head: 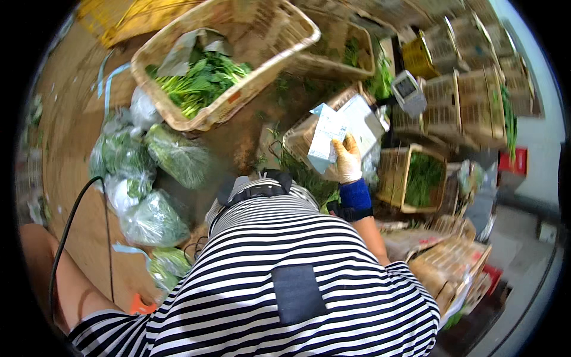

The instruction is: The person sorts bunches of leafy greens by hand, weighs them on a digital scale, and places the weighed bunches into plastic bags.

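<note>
My right hand (349,159), in a pale glove with a blue wristband (356,198), grips a folded printed paper slip (328,136) between thumb and fingers. The slip bears small print and codes. Just beyond it lies the flat metal plate of a weighing scale (360,119), seemingly set on an upturned plastic crate (299,139). The scale's grey display head (408,91) stands to the right of the plate. Only the bent left arm shows at the left rim; my left hand is out of view.
A large beige plastic crate (267,67) holds leafy greens (200,80). Several clear bags of vegetables (154,218) lie on the floor at left, near a black cable (73,209). At right are stacked crates (479,105) and a crate of feathery greens (421,178).
</note>
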### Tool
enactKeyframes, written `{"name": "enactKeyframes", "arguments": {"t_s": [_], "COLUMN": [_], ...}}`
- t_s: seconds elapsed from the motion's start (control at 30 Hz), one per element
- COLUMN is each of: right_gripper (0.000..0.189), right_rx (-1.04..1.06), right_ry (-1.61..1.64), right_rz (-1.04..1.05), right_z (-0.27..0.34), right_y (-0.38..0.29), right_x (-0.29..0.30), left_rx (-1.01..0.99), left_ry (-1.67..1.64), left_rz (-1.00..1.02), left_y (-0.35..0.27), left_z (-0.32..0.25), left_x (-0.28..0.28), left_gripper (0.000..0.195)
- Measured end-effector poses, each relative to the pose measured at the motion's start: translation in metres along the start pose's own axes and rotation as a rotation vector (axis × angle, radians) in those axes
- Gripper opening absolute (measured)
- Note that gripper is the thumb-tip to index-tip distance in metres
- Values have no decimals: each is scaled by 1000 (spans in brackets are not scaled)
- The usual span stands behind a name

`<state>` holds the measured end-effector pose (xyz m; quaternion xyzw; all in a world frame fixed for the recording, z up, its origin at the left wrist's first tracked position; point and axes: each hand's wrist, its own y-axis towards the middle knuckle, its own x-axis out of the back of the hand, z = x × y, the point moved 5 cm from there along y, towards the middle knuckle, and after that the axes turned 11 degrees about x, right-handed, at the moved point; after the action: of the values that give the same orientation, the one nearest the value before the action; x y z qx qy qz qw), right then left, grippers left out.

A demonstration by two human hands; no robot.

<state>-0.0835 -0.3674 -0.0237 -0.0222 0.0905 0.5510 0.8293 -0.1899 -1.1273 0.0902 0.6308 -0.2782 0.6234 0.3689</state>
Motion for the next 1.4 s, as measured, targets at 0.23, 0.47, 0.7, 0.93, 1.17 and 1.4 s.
{"name": "enactKeyframes", "arguments": {"t_s": [0.23, 0.47, 0.7, 0.93, 1.17, 1.4], "right_gripper": [33, 37, 42, 16, 38, 17], "right_rx": [-13, 76, 309, 220, -63, 172], "right_ry": [24, -78, -32, -117, 264, -25], "right_rz": [-146, -354, -797, -1727, -1704, -898], "right_z": [42, 68, 84, 65, 46, 86], "right_y": [-51, -75, -136, -315, -332, -149], "right_x": [106, 231, 358, 531, 520, 343], "left_rx": [-415, -886, -1220, -1107, -1108, -1058], "left_ry": [-426, -1228, -1250, -781, -677, -560], "left_rz": [-174, -119, 1042, 1448, 1514, 1755], "left_y": [-69, -240, -468, -562, -565, -580], "left_z": [-221, -410, -568, -616, -646, -642], "left_x": [121, 219, 212, 88, 51, 51], "left_gripper": [37, 40, 40, 32, 29, 40]}}
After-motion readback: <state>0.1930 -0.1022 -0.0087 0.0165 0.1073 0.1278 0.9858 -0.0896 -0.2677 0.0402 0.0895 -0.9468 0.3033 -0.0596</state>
